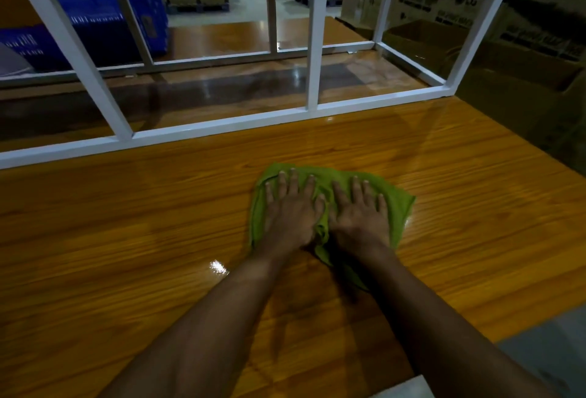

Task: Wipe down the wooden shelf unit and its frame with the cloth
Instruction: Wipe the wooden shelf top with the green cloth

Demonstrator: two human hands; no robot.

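The step in hand is wiping the shelf (126,223) top. The cloth (398,204) lies near the middle of the board, under both palms. The left hand (290,213) and right hand (361,216) lie side by side, arms stretched forward, each grip spread flat and pressing, pinching nothing. Next, I think, the cloth must be pushed toward 12 o'clock, to the white frame (222,126), with even pressure.

One wide-angle head-worn camera looks forward and down, close above the near wooden shelf top (126,239), the white frame (222,126) farther off.
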